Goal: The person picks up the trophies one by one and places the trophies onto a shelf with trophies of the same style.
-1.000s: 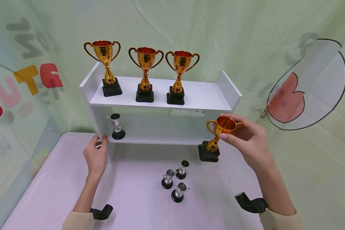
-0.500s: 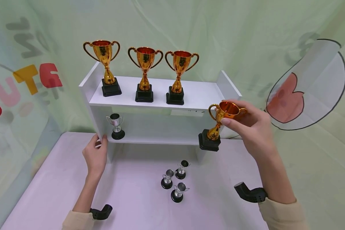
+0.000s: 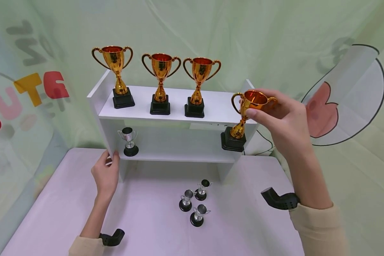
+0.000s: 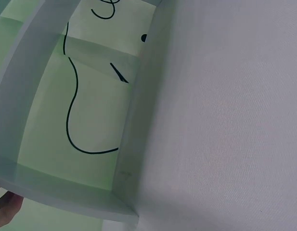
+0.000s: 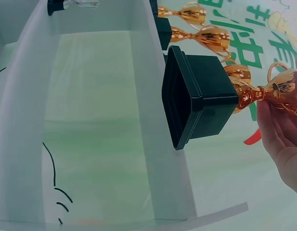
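Note:
My right hand [image 3: 288, 121] pinches a gold trophy cup [image 3: 238, 131] by its bowl, thumb in front. The cup tilts slightly, and its black base hangs in front of the right end of the white shelf unit [image 3: 176, 160]. In the right wrist view the black base [image 5: 213, 96] looks hollow underneath. My left hand [image 3: 106, 176] grips the unit's left side panel near the middle board. Three gold trophies stand on the top board: one at left [image 3: 119, 76], one in the middle [image 3: 160, 83], one to its right [image 3: 198, 87].
A small silver trophy [image 3: 129, 142] stands at the left of the middle board. Three more small silver trophies [image 3: 198, 215] stand on the pale tabletop [image 3: 153, 220] in front of the unit. A raised panel [image 3: 248, 85] closes the top board's right end.
My right hand has lifted the gold trophy from beside the lower right of the unit to just below the top board's right end. My left hand has stayed in place.

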Demonstrator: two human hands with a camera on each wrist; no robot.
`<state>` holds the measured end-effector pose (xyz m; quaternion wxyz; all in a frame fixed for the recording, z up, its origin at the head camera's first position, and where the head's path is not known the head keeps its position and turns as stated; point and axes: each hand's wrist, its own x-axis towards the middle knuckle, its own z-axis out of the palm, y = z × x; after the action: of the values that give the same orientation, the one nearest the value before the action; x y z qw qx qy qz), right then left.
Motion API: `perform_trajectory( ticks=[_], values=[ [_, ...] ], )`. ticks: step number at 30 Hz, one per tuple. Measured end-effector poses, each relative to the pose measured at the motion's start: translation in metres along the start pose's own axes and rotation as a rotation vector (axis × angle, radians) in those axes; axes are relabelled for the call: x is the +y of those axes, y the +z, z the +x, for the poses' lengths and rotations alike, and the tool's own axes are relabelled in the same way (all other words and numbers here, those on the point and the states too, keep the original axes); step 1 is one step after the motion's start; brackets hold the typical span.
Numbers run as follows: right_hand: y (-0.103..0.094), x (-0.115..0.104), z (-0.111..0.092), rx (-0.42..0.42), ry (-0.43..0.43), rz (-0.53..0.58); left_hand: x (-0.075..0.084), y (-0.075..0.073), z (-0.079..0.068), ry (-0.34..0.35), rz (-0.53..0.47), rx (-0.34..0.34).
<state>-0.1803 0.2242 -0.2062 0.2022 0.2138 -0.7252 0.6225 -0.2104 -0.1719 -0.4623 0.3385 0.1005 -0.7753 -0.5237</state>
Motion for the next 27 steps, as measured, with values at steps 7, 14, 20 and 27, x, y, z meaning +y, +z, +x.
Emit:
perform_trajectory(
  ticks=[7, 14, 20, 27],
  values=[
    [0.002, -0.007, 0.018, 0.01, 0.027, 0.008, 0.0, -0.001, -0.001, 0.001, 0.001, -0.002],
    [0.001, -0.008, 0.033, 0.017, 0.076, 0.033, 0.0, 0.0, 0.0, -0.004, -0.004, -0.001],
    [0.0, -0.004, 0.046, 0.013, 0.095, 0.064, -0.001, 0.0, 0.0, 0.002, -0.008, -0.001],
    [0.002, 0.0, 0.058, 0.0, 0.099, 0.113, -0.002, 0.001, 0.0, 0.006, -0.007, 0.013]
  ],
)
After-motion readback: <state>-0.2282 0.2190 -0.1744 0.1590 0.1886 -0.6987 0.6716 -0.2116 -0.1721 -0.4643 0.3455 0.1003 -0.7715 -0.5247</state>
